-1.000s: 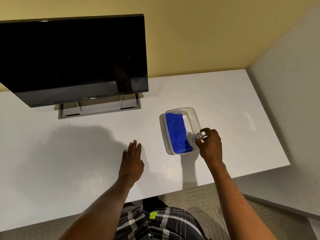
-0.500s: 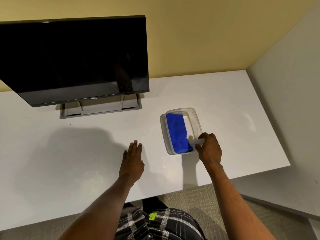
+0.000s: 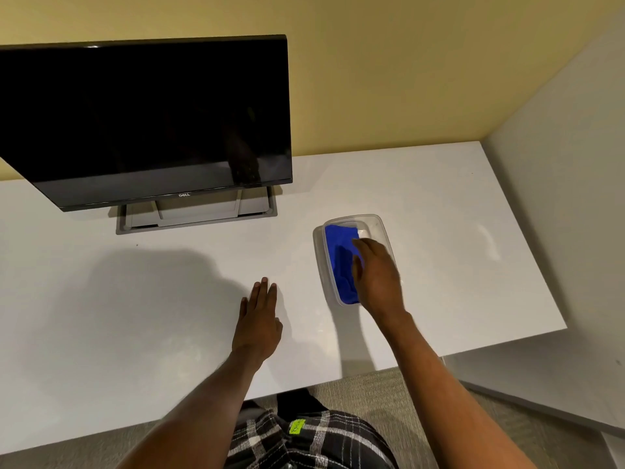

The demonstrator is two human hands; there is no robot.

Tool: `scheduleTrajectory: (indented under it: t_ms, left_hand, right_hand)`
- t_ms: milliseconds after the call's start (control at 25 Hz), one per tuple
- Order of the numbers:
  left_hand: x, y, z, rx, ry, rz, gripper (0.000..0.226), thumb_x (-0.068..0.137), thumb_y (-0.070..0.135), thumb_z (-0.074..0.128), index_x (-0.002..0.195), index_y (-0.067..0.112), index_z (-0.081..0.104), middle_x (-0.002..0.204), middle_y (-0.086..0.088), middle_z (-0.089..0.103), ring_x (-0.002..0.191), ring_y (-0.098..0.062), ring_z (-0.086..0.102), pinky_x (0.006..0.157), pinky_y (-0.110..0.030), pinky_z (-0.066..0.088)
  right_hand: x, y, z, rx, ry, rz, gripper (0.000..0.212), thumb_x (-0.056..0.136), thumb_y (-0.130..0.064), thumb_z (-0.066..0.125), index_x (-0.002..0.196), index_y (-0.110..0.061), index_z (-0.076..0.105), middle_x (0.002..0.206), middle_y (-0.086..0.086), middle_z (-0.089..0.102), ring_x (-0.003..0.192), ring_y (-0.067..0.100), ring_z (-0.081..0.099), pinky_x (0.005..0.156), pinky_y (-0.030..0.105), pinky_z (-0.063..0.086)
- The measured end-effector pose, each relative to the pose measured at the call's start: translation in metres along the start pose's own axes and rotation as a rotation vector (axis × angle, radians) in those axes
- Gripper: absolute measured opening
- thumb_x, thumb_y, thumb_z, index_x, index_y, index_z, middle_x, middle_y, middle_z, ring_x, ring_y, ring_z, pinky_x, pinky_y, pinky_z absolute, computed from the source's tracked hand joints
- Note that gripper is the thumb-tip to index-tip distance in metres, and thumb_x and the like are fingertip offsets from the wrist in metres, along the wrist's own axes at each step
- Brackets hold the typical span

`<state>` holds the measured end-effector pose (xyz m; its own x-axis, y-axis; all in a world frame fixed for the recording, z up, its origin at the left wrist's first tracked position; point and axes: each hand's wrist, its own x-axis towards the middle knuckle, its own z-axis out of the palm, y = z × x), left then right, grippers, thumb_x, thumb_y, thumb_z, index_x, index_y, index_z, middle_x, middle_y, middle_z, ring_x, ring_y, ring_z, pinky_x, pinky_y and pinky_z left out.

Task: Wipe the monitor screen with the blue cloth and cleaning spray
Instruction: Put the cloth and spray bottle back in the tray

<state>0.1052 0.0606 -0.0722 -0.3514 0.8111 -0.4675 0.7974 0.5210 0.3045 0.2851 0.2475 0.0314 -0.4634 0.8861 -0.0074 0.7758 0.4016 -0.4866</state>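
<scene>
The black monitor (image 3: pixel 145 123) stands on its grey base at the back left of the white desk (image 3: pixel 135 299), its screen dark. A folded blue cloth (image 3: pixel 338 258) lies in the left half of a clear plastic container (image 3: pixel 381 226) right of the monitor. My right hand (image 3: pixel 378 275) reaches into the container, its fingers stretched out over the cloth's right edge and not closed on it. A small white object (image 3: pixel 364 233) shows in the container just beyond my fingertips; I cannot tell what it is. My left hand (image 3: pixel 258 319) rests flat on the desk, left of the container.
A yellow wall runs behind the desk and a pale partition (image 3: pixel 558 198) closes off its right side. The desk's front edge is near my lap, with carpet below.
My right hand has moved from the container's near right corner forward into the container and over the cloth. The small white thing it pinched is out of its fingers. My left hand stayed put.
</scene>
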Motion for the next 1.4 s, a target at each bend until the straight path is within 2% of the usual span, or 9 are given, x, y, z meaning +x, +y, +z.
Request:
scheduleTrajectory:
  t_ms: [240,720,800,880,960,1040,1120,1240,1400]
  left_hand:
    - [-0.001,-0.004,0.0,0.007,0.013,0.025,0.078,0.107,0.026,0.044,0.168,0.018,-0.004,0.175,-0.004,-0.017,0.164,-0.023,-0.011,0.132,-0.043,0.007]
    - [0.001,-0.007,0.004,0.009,0.018,0.024,0.078,0.106,0.023,0.041,0.167,0.02,-0.008,0.174,-0.002,-0.02,0.163,-0.022,-0.014,0.133,-0.042,0.004]
    - [0.001,-0.008,0.005,0.013,0.017,0.026,0.078,0.106,0.023,0.04,0.167,0.02,-0.009,0.174,-0.002,-0.021,0.163,-0.022,-0.016,0.133,-0.042,0.003]
    - [0.002,-0.008,0.007,-0.002,0.027,0.024,0.079,0.105,0.021,0.041,0.167,0.02,-0.008,0.174,-0.003,-0.02,0.163,-0.022,-0.015,0.132,-0.042,0.001]
    - [0.002,-0.007,0.008,-0.012,0.029,0.019,0.08,0.104,0.02,0.042,0.168,0.02,-0.006,0.174,-0.003,-0.019,0.163,-0.022,-0.015,0.132,-0.042,0.001]
    - [0.002,-0.007,0.008,-0.01,0.029,0.012,0.079,0.104,0.02,0.042,0.168,0.02,-0.006,0.174,-0.003,-0.02,0.163,-0.023,-0.015,0.131,-0.042,0.0]
    - [0.002,-0.006,0.007,-0.011,0.022,0.009,0.079,0.104,0.02,0.041,0.168,0.02,-0.007,0.174,-0.003,-0.02,0.163,-0.023,-0.015,0.131,-0.042,0.0]
    - [0.003,-0.005,0.006,-0.011,0.02,0.005,0.079,0.104,0.019,0.04,0.167,0.02,-0.008,0.174,-0.003,-0.02,0.163,-0.023,-0.016,0.132,-0.042,0.0]
    - [0.001,-0.005,0.004,-0.015,0.018,0.008,0.079,0.105,0.019,0.041,0.167,0.019,-0.008,0.174,-0.003,-0.021,0.162,-0.023,-0.016,0.132,-0.042,0.001]
  right_hand:
    - [0.027,0.026,0.06,-0.084,-0.36,-0.155,0.058,0.109,-0.009,0.045,0.164,-0.009,0.025,0.172,0.007,0.023,0.158,0.027,0.025,0.127,0.047,0.028]
    - [0.031,0.035,0.078,-0.42,-0.55,-0.213,0.088,0.105,-0.02,0.053,0.165,-0.011,-0.01,0.174,0.003,-0.015,0.161,0.025,-0.011,0.131,0.051,0.008]
    - [0.033,0.035,0.078,-0.384,-0.544,-0.198,0.082,0.106,-0.021,0.051,0.166,-0.011,-0.003,0.175,0.005,-0.008,0.162,0.027,-0.003,0.131,0.051,0.013]
    - [0.033,0.032,0.074,-0.259,-0.38,-0.173,0.063,0.106,-0.02,0.05,0.163,-0.006,0.027,0.17,0.015,0.026,0.153,0.033,0.034,0.122,0.05,0.035]
    - [0.03,0.026,0.069,-0.177,-0.166,-0.102,0.036,0.104,-0.023,0.053,0.134,-0.005,0.058,0.131,0.017,0.063,0.106,0.035,0.066,0.086,0.043,0.056]
    - [0.025,0.02,0.063,-0.247,-0.186,0.025,0.027,0.107,-0.032,0.048,0.111,-0.009,0.062,0.096,0.008,0.066,0.08,0.029,0.067,0.069,0.037,0.053]
    - [0.022,0.021,0.062,-0.282,-0.373,0.155,0.033,0.109,-0.036,0.042,0.104,-0.01,0.062,0.087,0.007,0.066,0.079,0.026,0.067,0.071,0.036,0.055]
    - [0.023,0.025,0.065,-0.236,-0.592,0.178,0.026,0.107,-0.022,0.045,0.114,-0.004,0.063,0.109,0.016,0.068,0.101,0.033,0.067,0.085,0.036,0.053]
    - [0.025,0.023,0.065,-0.227,-0.545,0.277,0.025,0.106,-0.018,0.046,0.123,-0.006,0.059,0.118,0.015,0.066,0.108,0.035,0.066,0.083,0.036,0.049]
